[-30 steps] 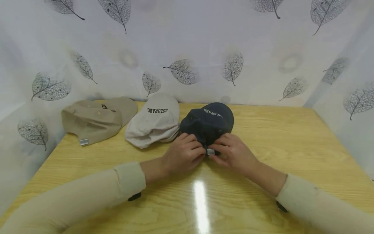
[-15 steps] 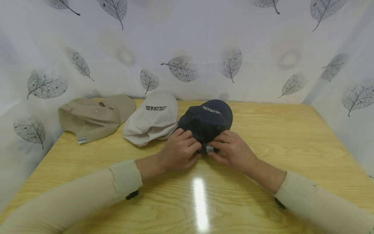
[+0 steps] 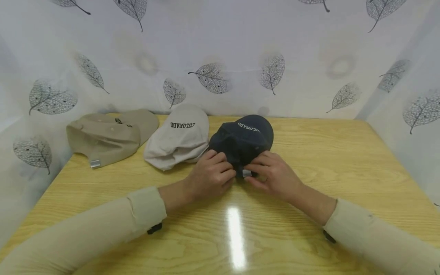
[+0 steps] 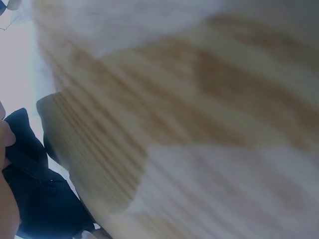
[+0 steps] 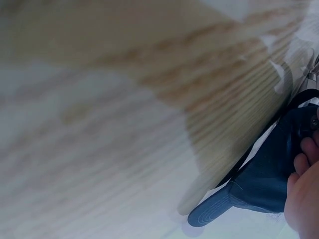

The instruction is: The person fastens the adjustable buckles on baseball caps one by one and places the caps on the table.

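A dark navy baseball cap (image 3: 240, 139) with white COLORADO lettering lies on the table, its brim pointing away from me. My left hand (image 3: 211, 173) pinches the left side of its back edge. Beside the silver strap buckle (image 3: 246, 173), my right hand (image 3: 275, 175) grips the right side of the back edge, thumb below and fingers above. The right wrist view shows curled fingers (image 5: 305, 159) against the navy crown (image 5: 269, 174). In the left wrist view only part of the hand (image 4: 5, 199) appears, next to the dark cloth (image 4: 45, 199).
A light grey cap (image 3: 178, 141) lies immediately left of the navy one, close against it. Farther left is a tan cap (image 3: 106, 139) with a silver buckle (image 3: 95, 164). A leaf-printed white curtain (image 3: 233, 34) hangs behind the wooden table (image 3: 326, 152).
The whole head view has shifted slightly, so everything sits a bit higher. Both hands keep hold of the navy cap's back edge, with the left hand's fingertips slightly farther from the buckle.
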`<state>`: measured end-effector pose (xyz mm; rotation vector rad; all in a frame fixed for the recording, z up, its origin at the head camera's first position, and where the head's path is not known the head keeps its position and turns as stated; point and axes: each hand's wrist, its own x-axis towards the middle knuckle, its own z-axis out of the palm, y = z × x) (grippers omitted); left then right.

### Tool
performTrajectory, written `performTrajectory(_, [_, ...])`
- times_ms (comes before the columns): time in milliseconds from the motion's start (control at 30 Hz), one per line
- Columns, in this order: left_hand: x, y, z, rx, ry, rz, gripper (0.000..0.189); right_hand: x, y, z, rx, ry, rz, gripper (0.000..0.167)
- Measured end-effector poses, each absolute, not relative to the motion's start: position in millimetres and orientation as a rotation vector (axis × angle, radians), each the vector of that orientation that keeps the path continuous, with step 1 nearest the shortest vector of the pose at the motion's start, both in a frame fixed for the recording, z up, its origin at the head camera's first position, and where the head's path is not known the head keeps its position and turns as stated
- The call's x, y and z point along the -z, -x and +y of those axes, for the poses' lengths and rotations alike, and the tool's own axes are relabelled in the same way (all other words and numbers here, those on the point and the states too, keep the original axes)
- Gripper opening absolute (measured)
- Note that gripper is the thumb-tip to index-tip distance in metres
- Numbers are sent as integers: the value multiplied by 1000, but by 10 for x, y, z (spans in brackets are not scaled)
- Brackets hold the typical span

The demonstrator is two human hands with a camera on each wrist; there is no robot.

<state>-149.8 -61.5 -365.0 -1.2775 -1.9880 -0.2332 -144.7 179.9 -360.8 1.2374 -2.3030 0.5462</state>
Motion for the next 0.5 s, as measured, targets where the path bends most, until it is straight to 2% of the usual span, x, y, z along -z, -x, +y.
performTrajectory(500, [3643,1493,-594,173,1309,-1944,5,3610,1444,1793,-572,-1252,-2313,24])
